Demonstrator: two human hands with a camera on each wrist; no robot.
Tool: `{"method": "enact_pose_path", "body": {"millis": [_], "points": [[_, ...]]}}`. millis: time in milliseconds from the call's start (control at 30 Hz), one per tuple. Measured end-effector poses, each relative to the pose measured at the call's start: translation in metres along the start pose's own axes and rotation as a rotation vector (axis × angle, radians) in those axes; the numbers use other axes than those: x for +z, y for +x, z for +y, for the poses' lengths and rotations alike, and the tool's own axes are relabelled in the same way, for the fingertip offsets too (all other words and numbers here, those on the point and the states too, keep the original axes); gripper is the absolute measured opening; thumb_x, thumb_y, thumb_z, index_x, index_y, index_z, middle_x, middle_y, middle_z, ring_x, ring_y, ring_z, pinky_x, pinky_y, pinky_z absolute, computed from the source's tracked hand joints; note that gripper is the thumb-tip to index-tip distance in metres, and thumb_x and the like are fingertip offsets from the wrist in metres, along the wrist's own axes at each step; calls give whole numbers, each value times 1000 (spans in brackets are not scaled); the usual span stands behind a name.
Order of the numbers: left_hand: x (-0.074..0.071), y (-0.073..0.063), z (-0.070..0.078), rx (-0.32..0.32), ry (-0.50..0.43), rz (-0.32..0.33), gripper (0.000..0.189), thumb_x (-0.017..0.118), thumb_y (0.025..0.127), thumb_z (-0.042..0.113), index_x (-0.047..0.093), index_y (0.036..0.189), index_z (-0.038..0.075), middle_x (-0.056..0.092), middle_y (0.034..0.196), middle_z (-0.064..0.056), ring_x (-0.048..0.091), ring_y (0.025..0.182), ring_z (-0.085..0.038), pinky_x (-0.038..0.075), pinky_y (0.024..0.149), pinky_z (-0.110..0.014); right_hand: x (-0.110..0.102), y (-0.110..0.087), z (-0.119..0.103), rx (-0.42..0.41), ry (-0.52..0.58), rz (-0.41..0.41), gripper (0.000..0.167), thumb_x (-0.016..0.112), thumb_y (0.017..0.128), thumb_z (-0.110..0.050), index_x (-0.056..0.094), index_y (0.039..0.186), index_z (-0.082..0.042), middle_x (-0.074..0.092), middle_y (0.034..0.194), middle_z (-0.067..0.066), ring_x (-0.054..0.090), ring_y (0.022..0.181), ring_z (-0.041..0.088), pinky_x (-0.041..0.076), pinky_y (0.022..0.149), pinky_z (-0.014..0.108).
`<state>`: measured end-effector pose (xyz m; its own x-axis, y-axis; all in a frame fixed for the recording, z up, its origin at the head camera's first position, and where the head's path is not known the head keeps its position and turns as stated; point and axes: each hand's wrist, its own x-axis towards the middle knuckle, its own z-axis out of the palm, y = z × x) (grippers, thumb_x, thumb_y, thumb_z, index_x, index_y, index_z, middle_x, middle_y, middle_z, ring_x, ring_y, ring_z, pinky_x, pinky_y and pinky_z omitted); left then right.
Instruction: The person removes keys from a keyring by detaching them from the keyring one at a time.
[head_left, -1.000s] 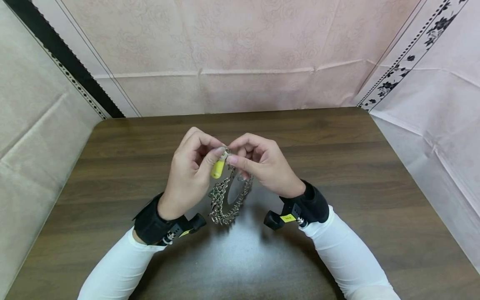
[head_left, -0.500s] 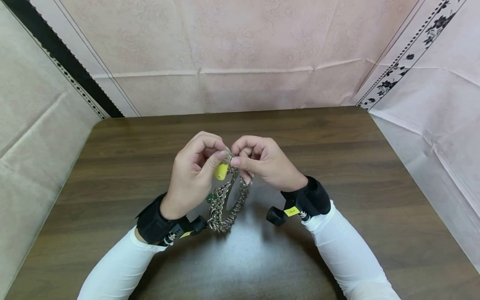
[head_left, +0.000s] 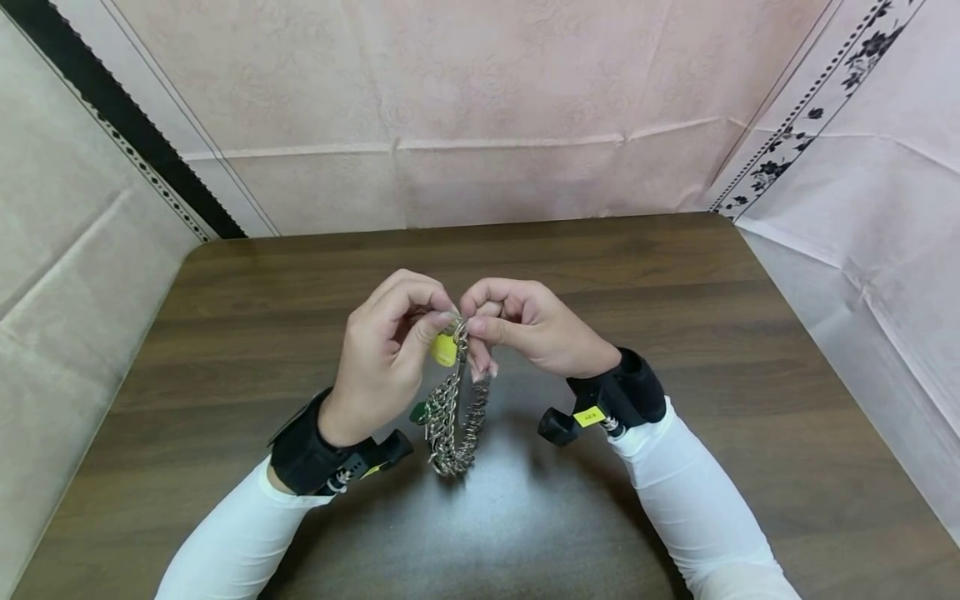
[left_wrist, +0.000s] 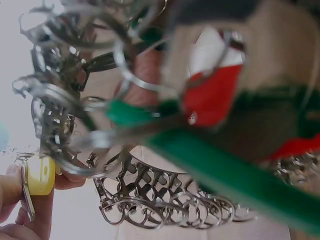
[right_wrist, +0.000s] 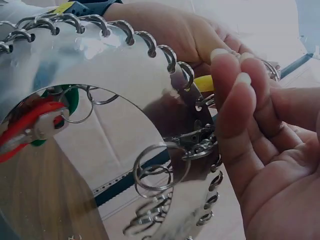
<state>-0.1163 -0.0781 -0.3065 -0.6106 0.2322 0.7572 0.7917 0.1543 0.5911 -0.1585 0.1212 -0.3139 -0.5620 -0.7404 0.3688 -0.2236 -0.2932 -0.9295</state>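
My left hand [head_left: 386, 358] pinches a yellow key tag [head_left: 444, 350] at its metal end, thumb against index finger. Opposite it, my right hand [head_left: 532, 325] pinches a small metal key ring [head_left: 462, 323] beside the tag. Below hangs a shiny, flat metal hoop [right_wrist: 150, 90], its edge lined with small rings and short chains [left_wrist: 155, 192]. A green-and-red piece [left_wrist: 215, 95] dangles from it, blurred in the left wrist view. My right fingertips [right_wrist: 240, 95] are near the hoop's edge in the right wrist view; fingers hide the exact joint between ring and tag.
The brown wooden table [head_left: 660, 275] lies under both hands. Pale patterned cloth [head_left: 487, 100] hangs behind it, with white cloth [head_left: 885, 292] at the right. Black straps with small cameras circle both wrists.
Both hands have sunk slightly toward the table's front. The hoop has turned more edge-on and hangs lower, the yellow tag has dropped with it, and the green piece shows more at its left.
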Motion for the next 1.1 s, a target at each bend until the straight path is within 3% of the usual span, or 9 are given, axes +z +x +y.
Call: {"method": "enact_pose_path", "body": {"millis": [200,433,567,733,900,1100], "points": [[0,2,1,30,15,0,12,60,97,3,59,95,-9,58,93,-19,53,80,-8,47,68,-16,1,-2,-1,2,-69,7,37,54,105,-29,46,104,7,64,73,-6,57,58,14,46,52,25],[-2,5,-1,69,-66,30,15,61,97,1,55,94,-12,54,91,-21,53,82,-9,50,72,-16,6,-1,-5,-148,-146,45,36,51,107,-23,44,103,11,62,75,-1,50,53,15,39,47,30],[-2,6,-2,80,-77,41,19,62,97,5,55,94,-13,54,91,-22,54,83,-8,50,73,-16,8,0,-4,-181,-159,91,31,52,107,-18,44,101,11,60,71,4,50,53,12,36,45,32],[-6,9,-6,131,24,19,24,62,99,13,60,96,-11,56,92,-19,52,81,-13,44,69,-17,9,1,-4,-182,-165,128,25,51,107,-13,45,100,11,58,69,5,50,52,12,39,45,33],[-12,12,-8,184,161,-79,29,57,102,21,67,105,-6,58,98,-17,54,82,-15,46,72,-16,9,1,-6,-180,-158,170,28,53,106,-15,44,101,11,58,69,-2,49,50,13,39,44,27],[-11,11,-9,146,172,-121,26,64,97,21,69,102,-4,59,97,-14,52,75,-10,43,65,-15,10,1,-7,-192,-121,201,29,56,105,-20,45,103,6,59,69,-4,49,50,12,37,43,28]]}}
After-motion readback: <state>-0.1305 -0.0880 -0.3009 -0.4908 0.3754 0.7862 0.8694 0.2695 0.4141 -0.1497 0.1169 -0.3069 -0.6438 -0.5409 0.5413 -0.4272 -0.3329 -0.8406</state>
